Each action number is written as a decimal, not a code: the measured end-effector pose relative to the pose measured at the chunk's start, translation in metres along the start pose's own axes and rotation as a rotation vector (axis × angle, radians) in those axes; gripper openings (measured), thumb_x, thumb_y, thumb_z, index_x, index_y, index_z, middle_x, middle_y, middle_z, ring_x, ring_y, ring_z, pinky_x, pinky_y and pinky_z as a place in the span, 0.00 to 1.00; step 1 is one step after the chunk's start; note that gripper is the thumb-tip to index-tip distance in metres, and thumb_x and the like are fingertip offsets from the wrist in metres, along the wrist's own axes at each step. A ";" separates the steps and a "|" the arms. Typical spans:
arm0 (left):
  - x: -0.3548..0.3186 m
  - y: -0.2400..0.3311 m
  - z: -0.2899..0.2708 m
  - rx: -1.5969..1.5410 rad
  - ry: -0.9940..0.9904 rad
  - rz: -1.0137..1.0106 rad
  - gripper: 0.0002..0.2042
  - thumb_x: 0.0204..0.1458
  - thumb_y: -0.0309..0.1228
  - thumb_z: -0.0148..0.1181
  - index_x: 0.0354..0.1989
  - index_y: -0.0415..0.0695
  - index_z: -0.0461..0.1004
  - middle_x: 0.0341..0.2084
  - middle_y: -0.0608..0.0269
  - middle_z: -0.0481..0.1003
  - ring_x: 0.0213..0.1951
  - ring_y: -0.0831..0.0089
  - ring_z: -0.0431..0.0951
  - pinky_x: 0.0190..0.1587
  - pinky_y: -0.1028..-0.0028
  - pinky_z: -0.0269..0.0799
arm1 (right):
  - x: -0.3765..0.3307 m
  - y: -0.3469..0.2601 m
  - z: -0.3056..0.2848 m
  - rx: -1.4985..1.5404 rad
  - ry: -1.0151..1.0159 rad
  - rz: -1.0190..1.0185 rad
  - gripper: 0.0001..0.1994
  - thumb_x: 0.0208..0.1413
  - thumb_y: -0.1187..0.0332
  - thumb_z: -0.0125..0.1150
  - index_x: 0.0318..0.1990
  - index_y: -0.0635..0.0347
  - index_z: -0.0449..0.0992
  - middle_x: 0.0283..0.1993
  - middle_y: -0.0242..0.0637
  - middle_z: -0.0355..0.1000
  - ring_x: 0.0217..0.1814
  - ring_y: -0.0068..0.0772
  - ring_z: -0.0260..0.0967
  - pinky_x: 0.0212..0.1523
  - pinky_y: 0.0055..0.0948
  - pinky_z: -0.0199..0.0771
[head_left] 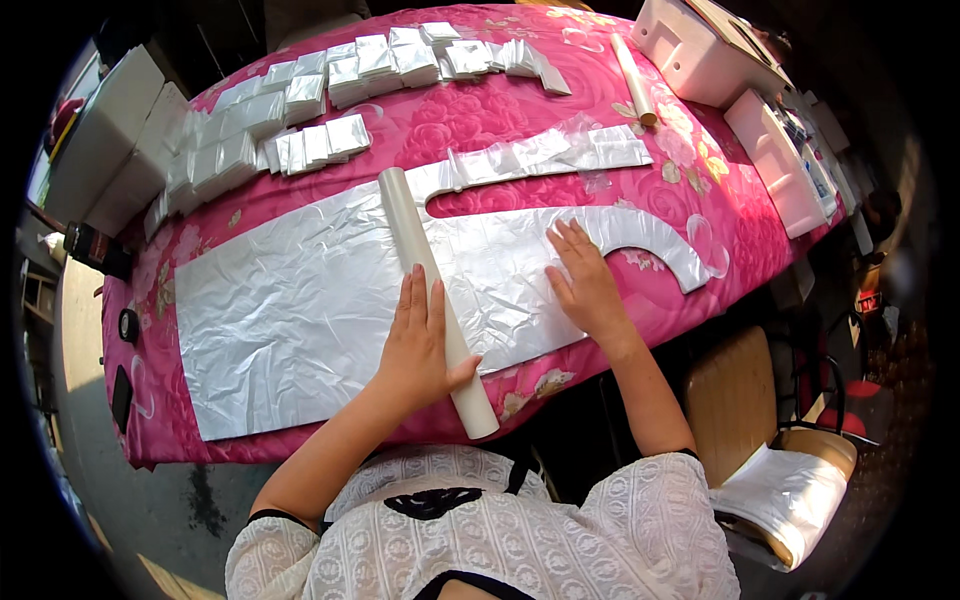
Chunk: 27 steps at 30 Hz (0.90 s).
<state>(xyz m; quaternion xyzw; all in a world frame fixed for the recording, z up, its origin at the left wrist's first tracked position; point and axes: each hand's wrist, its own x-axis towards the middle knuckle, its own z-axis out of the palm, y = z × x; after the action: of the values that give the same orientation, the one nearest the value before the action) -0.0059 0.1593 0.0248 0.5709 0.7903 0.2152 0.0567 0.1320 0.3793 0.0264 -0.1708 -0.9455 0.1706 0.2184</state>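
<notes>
A shiny white plastic sheet (290, 300), shaped like a disposable apron with curved cut-outs and strap-like ends on the right, lies spread on the table. Across its middle rests a long pale tube (447, 310), tilted slightly, its near end over the table edge. My left hand (418, 340) lies on the tube with fingers stretched along it and thumb apart on the near side. Flat on the sheet right of the tube, my right hand (587, 283) has its fingers spread, close to the lower curved strap (665, 245). Neither hand is wrapped round anything.
Stacks of folded plastic packets (375, 58) line the far left of the pink floral tablecloth (470, 115). A thinner tube (633, 80) lies at the far right near foam boxes (700, 50). At left stand a dark jar (97, 250) and phone (122, 398). A chair (735, 400) is at right.
</notes>
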 end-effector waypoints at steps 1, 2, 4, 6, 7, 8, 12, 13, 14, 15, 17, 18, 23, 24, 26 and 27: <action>0.002 0.001 0.001 -0.003 -0.005 0.014 0.49 0.37 0.47 0.63 0.60 0.26 0.44 0.61 0.29 0.38 0.63 0.38 0.39 0.64 0.57 0.41 | -0.002 -0.019 0.019 0.049 -0.089 -0.047 0.23 0.52 0.67 0.53 0.56 0.66 0.62 0.60 0.47 0.58 0.65 0.47 0.50 0.63 0.38 0.50; 0.003 0.001 0.001 0.000 -0.007 0.022 0.49 0.36 0.47 0.63 0.60 0.26 0.44 0.61 0.29 0.38 0.63 0.38 0.39 0.64 0.57 0.41 | -0.005 -0.025 0.032 0.103 -0.176 -0.101 0.23 0.53 0.65 0.51 0.56 0.65 0.62 0.61 0.47 0.57 0.65 0.46 0.50 0.64 0.38 0.49; 0.005 0.001 -0.002 0.008 -0.015 0.022 0.49 0.37 0.47 0.63 0.60 0.26 0.44 0.61 0.29 0.38 0.63 0.38 0.39 0.64 0.57 0.41 | -0.003 -0.016 0.036 -0.019 -0.155 -0.082 0.23 0.54 0.65 0.50 0.56 0.65 0.62 0.62 0.46 0.56 0.66 0.44 0.49 0.64 0.37 0.47; 0.002 0.002 -0.003 0.014 -0.029 -0.004 0.49 0.37 0.47 0.62 0.60 0.26 0.44 0.61 0.29 0.38 0.64 0.38 0.39 0.64 0.57 0.41 | -0.002 0.012 0.036 -0.123 -0.114 -0.026 0.22 0.55 0.65 0.47 0.57 0.66 0.62 0.63 0.45 0.55 0.66 0.41 0.50 0.65 0.36 0.46; -0.001 0.003 -0.003 0.013 -0.038 -0.018 0.48 0.37 0.46 0.62 0.61 0.27 0.43 0.61 0.30 0.38 0.64 0.39 0.38 0.64 0.58 0.40 | -0.003 0.035 0.030 -0.122 -0.070 -0.001 0.22 0.55 0.67 0.46 0.56 0.67 0.62 0.63 0.46 0.56 0.66 0.42 0.50 0.64 0.36 0.47; -0.001 0.003 -0.004 0.001 -0.044 -0.018 0.48 0.38 0.45 0.62 0.61 0.28 0.42 0.61 0.30 0.37 0.64 0.39 0.37 0.64 0.58 0.40 | -0.006 0.059 0.019 -0.117 -0.013 0.078 0.21 0.55 0.67 0.46 0.56 0.68 0.63 0.62 0.47 0.57 0.65 0.43 0.51 0.64 0.36 0.48; 0.004 0.005 -0.004 -0.019 -0.065 -0.023 0.48 0.38 0.44 0.62 0.62 0.29 0.41 0.62 0.31 0.36 0.64 0.40 0.36 0.65 0.58 0.39 | -0.037 0.156 -0.022 -0.343 0.155 0.379 0.19 0.56 0.68 0.42 0.51 0.71 0.66 0.59 0.50 0.60 0.62 0.47 0.56 0.62 0.35 0.54; 0.003 0.005 -0.004 -0.022 -0.055 -0.016 0.48 0.38 0.44 0.62 0.62 0.29 0.41 0.62 0.31 0.36 0.64 0.40 0.36 0.65 0.58 0.39 | -0.041 0.161 -0.029 -0.366 0.255 0.369 0.16 0.54 0.69 0.48 0.47 0.69 0.71 0.52 0.49 0.67 0.58 0.45 0.62 0.59 0.34 0.58; 0.003 0.004 -0.003 -0.026 -0.044 -0.008 0.48 0.38 0.45 0.61 0.62 0.30 0.41 0.62 0.31 0.36 0.64 0.40 0.36 0.65 0.58 0.39 | -0.044 0.165 -0.031 -0.322 0.282 0.370 0.14 0.52 0.70 0.50 0.45 0.67 0.72 0.50 0.47 0.69 0.56 0.44 0.63 0.58 0.34 0.60; 0.002 0.004 -0.002 -0.030 -0.033 0.001 0.48 0.38 0.45 0.61 0.62 0.30 0.41 0.62 0.31 0.36 0.64 0.40 0.36 0.65 0.58 0.39 | -0.048 0.168 -0.034 -0.280 0.309 0.370 0.13 0.51 0.71 0.53 0.43 0.66 0.73 0.47 0.46 0.71 0.54 0.44 0.65 0.57 0.34 0.61; 0.002 0.003 -0.001 -0.030 -0.029 0.000 0.48 0.38 0.45 0.61 0.62 0.30 0.40 0.62 0.31 0.36 0.64 0.40 0.36 0.64 0.57 0.39 | -0.044 0.156 -0.037 -0.265 0.432 0.306 0.07 0.43 0.74 0.61 0.33 0.61 0.75 0.34 0.39 0.75 0.44 0.41 0.70 0.48 0.35 0.66; 0.002 0.003 -0.001 -0.032 -0.027 0.001 0.48 0.39 0.45 0.61 0.62 0.30 0.40 0.62 0.31 0.36 0.64 0.40 0.36 0.64 0.57 0.39 | -0.043 0.148 -0.037 -0.283 0.444 0.294 0.06 0.42 0.74 0.61 0.31 0.61 0.74 0.33 0.39 0.74 0.42 0.41 0.70 0.46 0.35 0.66; 0.002 -0.001 0.003 -0.018 0.002 0.028 0.47 0.40 0.45 0.61 0.62 0.31 0.41 0.62 0.32 0.35 0.64 0.40 0.37 0.64 0.57 0.39 | -0.017 0.074 -0.036 -0.159 0.515 0.140 0.06 0.40 0.75 0.62 0.26 0.59 0.70 0.27 0.34 0.72 0.32 0.39 0.68 0.34 0.34 0.66; 0.000 -0.003 0.005 -0.015 0.037 0.043 0.46 0.40 0.45 0.61 0.62 0.31 0.41 0.62 0.33 0.35 0.64 0.40 0.37 0.64 0.57 0.40 | -0.007 0.049 -0.036 -0.078 0.516 0.100 0.06 0.40 0.75 0.62 0.26 0.58 0.70 0.27 0.33 0.72 0.31 0.38 0.68 0.34 0.34 0.66; -0.001 0.006 -0.003 -0.166 0.139 0.052 0.41 0.45 0.42 0.59 0.61 0.32 0.45 0.61 0.38 0.43 0.63 0.46 0.46 0.63 0.60 0.44 | 0.000 -0.010 -0.032 0.165 0.336 0.185 0.06 0.40 0.77 0.61 0.26 0.59 0.70 0.27 0.33 0.72 0.27 0.35 0.69 0.30 0.31 0.67; -0.001 0.010 -0.008 -0.236 0.191 0.060 0.38 0.47 0.41 0.58 0.61 0.32 0.47 0.61 0.40 0.47 0.62 0.50 0.50 0.62 0.61 0.47 | 0.000 -0.037 -0.025 0.280 0.228 0.128 0.06 0.41 0.76 0.61 0.27 0.59 0.70 0.26 0.34 0.71 0.24 0.32 0.68 0.27 0.29 0.67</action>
<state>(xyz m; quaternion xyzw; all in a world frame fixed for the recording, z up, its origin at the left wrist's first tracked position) 0.0001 0.1583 0.0361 0.5605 0.7439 0.3615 0.0417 0.1347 0.3524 0.0621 -0.2168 -0.8688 0.2937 0.3344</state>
